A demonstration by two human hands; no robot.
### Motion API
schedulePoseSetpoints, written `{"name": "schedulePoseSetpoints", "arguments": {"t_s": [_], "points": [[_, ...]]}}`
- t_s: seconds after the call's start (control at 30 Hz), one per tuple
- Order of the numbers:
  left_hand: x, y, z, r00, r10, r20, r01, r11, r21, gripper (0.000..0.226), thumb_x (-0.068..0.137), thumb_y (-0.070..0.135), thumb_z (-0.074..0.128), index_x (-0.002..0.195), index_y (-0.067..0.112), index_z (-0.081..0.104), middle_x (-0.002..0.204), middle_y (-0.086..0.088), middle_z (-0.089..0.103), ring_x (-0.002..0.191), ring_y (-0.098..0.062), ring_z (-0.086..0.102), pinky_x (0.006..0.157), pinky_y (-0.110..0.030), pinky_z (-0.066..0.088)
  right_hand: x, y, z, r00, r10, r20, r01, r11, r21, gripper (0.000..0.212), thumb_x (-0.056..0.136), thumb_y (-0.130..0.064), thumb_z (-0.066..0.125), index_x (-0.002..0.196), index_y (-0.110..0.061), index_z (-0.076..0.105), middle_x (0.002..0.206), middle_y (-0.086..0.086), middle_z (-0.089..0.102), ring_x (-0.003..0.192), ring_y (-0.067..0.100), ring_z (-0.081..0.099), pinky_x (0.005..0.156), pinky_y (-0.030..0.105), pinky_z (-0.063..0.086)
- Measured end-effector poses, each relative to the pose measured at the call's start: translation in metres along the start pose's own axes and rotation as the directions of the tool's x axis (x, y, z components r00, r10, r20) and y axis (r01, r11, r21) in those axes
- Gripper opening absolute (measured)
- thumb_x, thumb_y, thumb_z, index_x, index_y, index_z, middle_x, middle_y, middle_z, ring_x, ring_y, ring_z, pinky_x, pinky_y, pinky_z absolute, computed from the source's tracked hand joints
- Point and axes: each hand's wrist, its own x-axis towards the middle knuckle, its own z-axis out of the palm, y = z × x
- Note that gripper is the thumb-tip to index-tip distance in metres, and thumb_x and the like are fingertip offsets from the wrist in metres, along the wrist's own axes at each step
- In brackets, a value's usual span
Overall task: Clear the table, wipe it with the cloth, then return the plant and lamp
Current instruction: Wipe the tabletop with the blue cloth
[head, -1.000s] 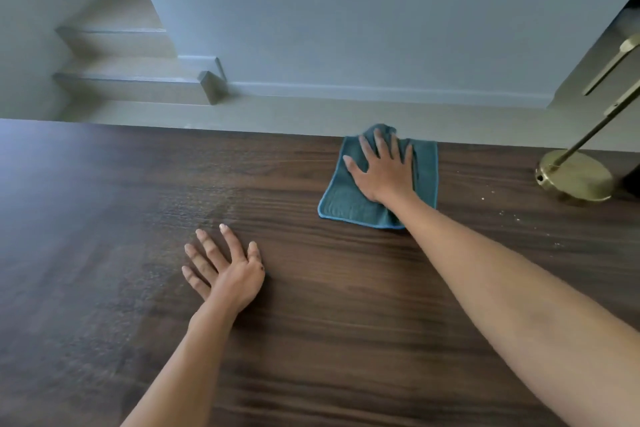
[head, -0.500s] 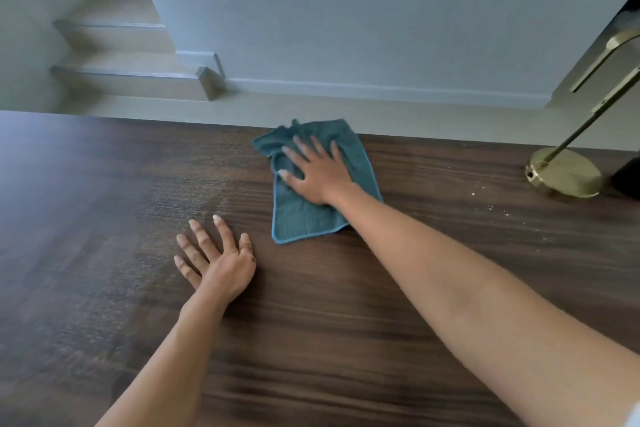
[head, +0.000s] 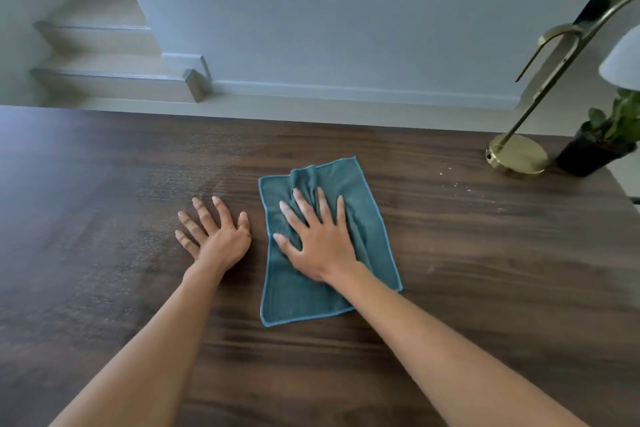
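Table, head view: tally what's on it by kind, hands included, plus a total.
Hands: 2, left hand flat on the table, right hand pressing the cloth
Teal cloth: 1
Brass lamp: 1
Potted plant: 1
Total: 5

- We dragged the cloth [head: 330, 243] from the table's [head: 485, 288] far edge toward us under our flat right hand [head: 317, 241].
- It ended beside our left hand [head: 216, 232].

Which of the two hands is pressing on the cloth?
The right hand lies flat, fingers spread, on the teal cloth. The left hand rests on the bare wooden table beside it.
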Motion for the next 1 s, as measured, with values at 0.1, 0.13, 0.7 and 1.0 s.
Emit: {"name": "schedulePoseSetpoints", "arguments": {"t_s": [0.1,0.13,0.7,1.0], "points": [[-0.005,-0.009,-0.001,0.998,0.066,0.023,-0.067,0.997,0.036,0.074,0.099,0.063,0.017,0.159,0.028,-0.008,0.163,-0.001,-0.029,0.147,-0.029,-0.033,0.117,-0.054,-0.020,-0.080,0.004,0.007,0.996,-0.068,-0.063,0.068,0.998,0.004,0.067,0.101,-0.066,0.019,0.161,-0.035,0.017,0.170,-0.009,0.004,0.157,0.023,-0.005,0.124,0.056,-0.005],[-0.007,-0.012,-0.002,0.997,0.079,0.022,-0.080,0.996,0.042,0.074,0.098,0.064,0.017,0.159,0.030,-0.007,0.163,0.001,-0.028,0.148,-0.026,-0.032,0.118,-0.053,-0.018,-0.106,0.014,0.008,0.995,-0.055,-0.082,0.056,0.998,0.002,0.066,0.102,-0.065,0.021,0.160,-0.036,0.019,0.170,-0.010,0.006,0.157,0.021,-0.002,0.125,0.054,-0.002],[-0.056,0.047,0.041,0.982,0.184,-0.042,-0.183,0.983,0.011,0.065,0.102,0.055,0.017,0.160,0.029,0.001,0.165,-0.007,-0.022,0.150,-0.032,-0.024,0.119,-0.056,-0.010,-0.160,0.082,-0.004,0.969,0.196,-0.150,-0.193,0.980,0.039,0.066,0.100,-0.069,0.020,0.160,-0.042,0.015,0.169,-0.017,-0.001,0.156,0.011,-0.010,0.126,0.047,-0.001],[-0.062,0.097,0.077,0.918,0.394,-0.033,-0.385,0.911,0.149,0.067,0.104,0.050,0.022,0.159,0.028,-0.009,0.164,-0.006,-0.024,0.149,-0.038,-0.023,0.119,-0.058,-0.006,-0.076,0.139,-0.028,0.900,0.433,-0.056,-0.432,0.901,0.029,0.075,0.093,-0.077,0.008,0.159,-0.044,0.000,0.168,-0.013,-0.015,0.153,0.032,-0.023,0.118,0.062,-0.017]]}}
